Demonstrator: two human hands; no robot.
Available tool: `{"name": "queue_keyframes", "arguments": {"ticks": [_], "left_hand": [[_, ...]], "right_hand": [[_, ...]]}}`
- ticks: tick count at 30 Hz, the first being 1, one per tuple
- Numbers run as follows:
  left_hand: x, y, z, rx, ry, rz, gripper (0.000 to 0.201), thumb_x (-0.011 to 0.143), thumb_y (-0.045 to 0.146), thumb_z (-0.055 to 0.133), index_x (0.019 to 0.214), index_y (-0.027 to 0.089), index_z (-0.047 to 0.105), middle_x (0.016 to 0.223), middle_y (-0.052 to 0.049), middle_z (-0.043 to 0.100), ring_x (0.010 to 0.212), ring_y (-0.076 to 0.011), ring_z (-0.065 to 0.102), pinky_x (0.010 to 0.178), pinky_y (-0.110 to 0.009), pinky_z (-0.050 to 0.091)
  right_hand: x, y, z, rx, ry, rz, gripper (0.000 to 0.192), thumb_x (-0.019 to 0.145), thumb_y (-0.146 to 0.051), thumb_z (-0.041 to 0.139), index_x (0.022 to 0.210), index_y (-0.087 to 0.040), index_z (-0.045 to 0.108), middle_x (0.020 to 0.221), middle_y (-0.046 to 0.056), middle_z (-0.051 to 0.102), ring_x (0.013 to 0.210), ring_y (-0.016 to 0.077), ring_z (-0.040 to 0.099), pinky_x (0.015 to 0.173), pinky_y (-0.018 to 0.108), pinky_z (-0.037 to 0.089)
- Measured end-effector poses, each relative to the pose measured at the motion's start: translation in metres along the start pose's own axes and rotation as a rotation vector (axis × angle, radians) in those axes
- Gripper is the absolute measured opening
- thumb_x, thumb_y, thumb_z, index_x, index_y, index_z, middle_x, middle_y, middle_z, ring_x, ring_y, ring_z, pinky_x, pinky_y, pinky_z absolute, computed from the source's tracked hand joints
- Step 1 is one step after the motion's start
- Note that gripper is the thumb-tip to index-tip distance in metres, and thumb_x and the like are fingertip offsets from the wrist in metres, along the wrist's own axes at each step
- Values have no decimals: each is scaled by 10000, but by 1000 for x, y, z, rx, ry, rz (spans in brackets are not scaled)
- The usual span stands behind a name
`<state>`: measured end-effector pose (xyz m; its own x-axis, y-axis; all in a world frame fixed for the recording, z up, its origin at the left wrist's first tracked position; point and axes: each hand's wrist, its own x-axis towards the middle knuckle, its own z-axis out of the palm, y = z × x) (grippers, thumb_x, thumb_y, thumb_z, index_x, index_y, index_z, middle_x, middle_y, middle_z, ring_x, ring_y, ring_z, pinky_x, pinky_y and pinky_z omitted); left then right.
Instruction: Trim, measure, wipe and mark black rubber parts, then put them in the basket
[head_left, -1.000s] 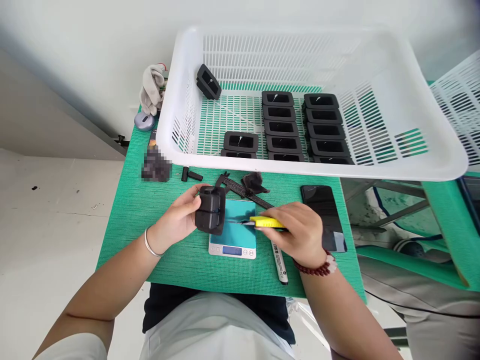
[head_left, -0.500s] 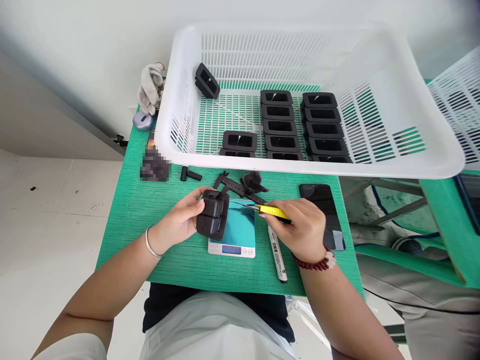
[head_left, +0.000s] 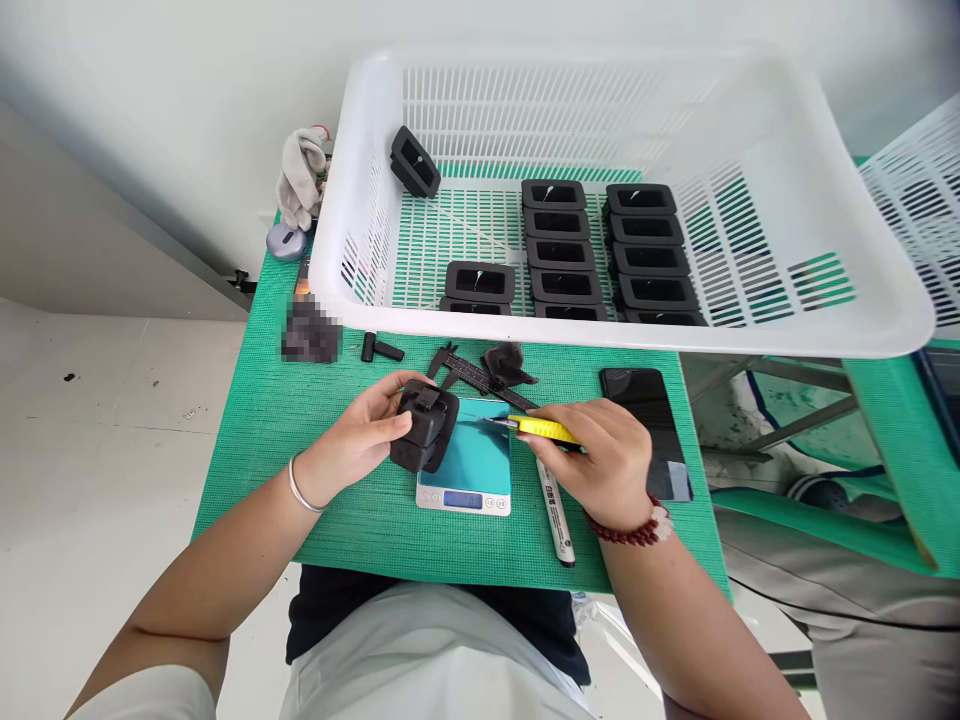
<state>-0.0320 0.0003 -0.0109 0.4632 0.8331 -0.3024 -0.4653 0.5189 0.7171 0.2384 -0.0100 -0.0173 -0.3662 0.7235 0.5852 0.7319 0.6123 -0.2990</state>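
My left hand (head_left: 367, 430) is closed around the left side of a black plastic housing (head_left: 422, 428), which has a wide flange along its right side. It is held over the left part of a small digital scale (head_left: 480, 455). In my right hand (head_left: 600, 445) is a yellow utility knife (head_left: 546, 429), its thin blade pointing left toward the housing but apart from it. Below the knife lies a white marker (head_left: 555, 512). A black caliper (head_left: 472, 373) rests on the green mat just beyond both hands.
Behind stands a large white basket (head_left: 615, 340) with several similar black housings (head_left: 564, 254). A black phone (head_left: 649, 430) lies at the right. Small black pieces (head_left: 386, 350), a dark scrap (head_left: 510, 363), a grey glove (head_left: 301, 175) and a rounded grey case (head_left: 286, 241) are on the left and middle.
My left hand has turned the housing, so its small clip end now faces me more. The knife has barely moved in my right hand.
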Motion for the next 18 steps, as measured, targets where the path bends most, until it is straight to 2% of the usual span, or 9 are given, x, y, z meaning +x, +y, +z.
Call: {"name": "queue_keyframes", "arguments": {"ticks": [4,8,13,18], "left_hand": [[2,0,1,-72,101,37,403,745,338,807,1095,216,650,953,-19,693,779,-146,670,651,-246,545],[4,-1,1,-123,184,74,364,754,346,802,1048,183,662,933,-21,711,790,-145,679,684,-248,552],[4,-1,1,-127,182,68,248,782,356,777,902,163,676,832,-11,702,714,-132,669,632,-234,532],[4,-2,0,-105,142,43,326,778,356,779,1025,168,679,900,-27,711,765,-151,687,677,-259,560]], "right_hand": [[1,-2,0,92,-74,-104,217,895,-397,656,876,-183,682,714,28,741,603,137,668,594,282,476],[2,-5,3,117,-79,-162,239,910,-404,636,879,-168,662,702,32,733,605,132,670,575,275,458],[2,-4,3,100,-99,-157,212,890,-378,666,900,-167,682,726,31,739,614,133,670,580,277,456],[2,-3,3,89,-103,-143,226,908,-390,640,889,-170,687,726,34,741,607,128,666,579,273,454]]}}
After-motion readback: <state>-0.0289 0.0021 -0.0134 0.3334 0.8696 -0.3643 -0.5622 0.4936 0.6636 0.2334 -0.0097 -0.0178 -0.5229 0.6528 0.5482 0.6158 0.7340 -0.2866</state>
